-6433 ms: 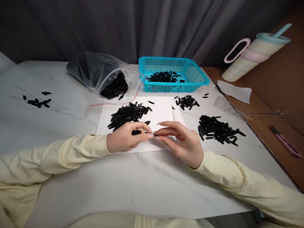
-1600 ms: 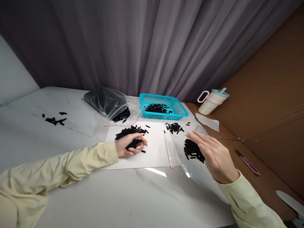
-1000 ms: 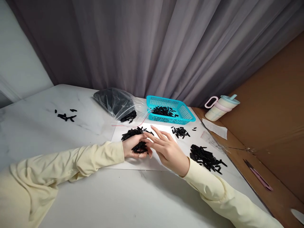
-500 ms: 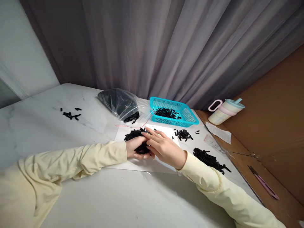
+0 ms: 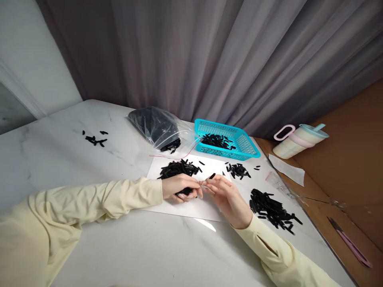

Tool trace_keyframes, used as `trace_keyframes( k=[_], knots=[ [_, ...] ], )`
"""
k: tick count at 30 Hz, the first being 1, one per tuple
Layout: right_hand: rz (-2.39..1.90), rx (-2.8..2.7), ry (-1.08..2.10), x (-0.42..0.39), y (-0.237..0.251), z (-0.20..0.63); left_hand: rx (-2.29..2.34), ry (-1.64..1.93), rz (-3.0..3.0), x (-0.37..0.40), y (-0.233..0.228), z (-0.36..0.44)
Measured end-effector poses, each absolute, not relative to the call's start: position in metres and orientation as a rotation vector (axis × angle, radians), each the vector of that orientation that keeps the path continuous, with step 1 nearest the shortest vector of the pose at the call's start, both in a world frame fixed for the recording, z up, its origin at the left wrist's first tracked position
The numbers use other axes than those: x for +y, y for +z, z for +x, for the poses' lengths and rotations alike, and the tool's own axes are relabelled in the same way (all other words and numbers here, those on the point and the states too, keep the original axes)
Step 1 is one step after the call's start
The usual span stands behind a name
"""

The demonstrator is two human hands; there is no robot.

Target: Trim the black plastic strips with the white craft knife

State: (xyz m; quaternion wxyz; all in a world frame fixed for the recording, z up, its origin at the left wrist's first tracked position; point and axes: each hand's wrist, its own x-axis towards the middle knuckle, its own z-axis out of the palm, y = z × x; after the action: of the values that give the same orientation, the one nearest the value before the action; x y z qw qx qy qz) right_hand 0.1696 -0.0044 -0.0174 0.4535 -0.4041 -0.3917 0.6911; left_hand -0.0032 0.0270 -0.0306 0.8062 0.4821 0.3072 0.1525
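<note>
Nearest you, your two cream sleeves cross the white marble table (image 5: 125, 243) and meet over the white sheet (image 5: 191, 203). Your left hand (image 5: 179, 187) lies on the sheet with its fingers curled shut around a bunch of small black pieces (image 5: 188, 192), which show dark under the fingertips. Your right hand (image 5: 229, 195) sits just beside it, thumb and forefinger pinched on a single black piece (image 5: 212, 175) that points up and away from the fingertips; the other fingers are loosely spread. The two hands almost touch at the fingertips.

Just beyond your left hand, on the far part of the sheet, lies a loose pile of black pieces (image 5: 178, 168). To your right, off the sheet, a larger heap (image 5: 273, 208) lies on the marble, and a smaller cluster (image 5: 238, 170) sits between the sheet and the turquoise basket (image 5: 248, 148), which has more black pieces in it. Left of the basket, a clear plastic bag (image 5: 154, 125) lies open toward the sheet, dark with the same parts. A few strays (image 5: 95, 139) lie well apart at the far left.

On the brown surface at the right are a slip of paper (image 5: 287, 169), a cream tumbler with a pink handle (image 5: 299, 140) lying tilted, and a pink cutter (image 5: 351, 247). No writing on any of these can be read, the slip included
</note>
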Motion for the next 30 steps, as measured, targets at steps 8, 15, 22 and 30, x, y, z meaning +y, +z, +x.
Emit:
trace_keyframes(
  k=[8, 15, 22, 30],
  knots=[
    [-1.001, -0.705, 1.927, 0.002, -0.032, 0.176, 0.568, 0.463, 2.008, 0.002, -0.038, 0.0],
    [-0.954, -0.621, 2.023, 0.011, -0.034, 0.179, 0.557, 0.362, 2.216, 0.004, -0.028, -0.001],
    [-0.995, -0.689, 2.072, 0.015, -0.031, 0.179, 0.573, 0.518, 2.525, 0.0, -0.041, 0.0],
    [-0.965, -0.725, 2.156, 0.022, -0.028, 0.178, 0.758, 0.479, 2.514, 0.008, -0.047, -0.005]
  ],
)
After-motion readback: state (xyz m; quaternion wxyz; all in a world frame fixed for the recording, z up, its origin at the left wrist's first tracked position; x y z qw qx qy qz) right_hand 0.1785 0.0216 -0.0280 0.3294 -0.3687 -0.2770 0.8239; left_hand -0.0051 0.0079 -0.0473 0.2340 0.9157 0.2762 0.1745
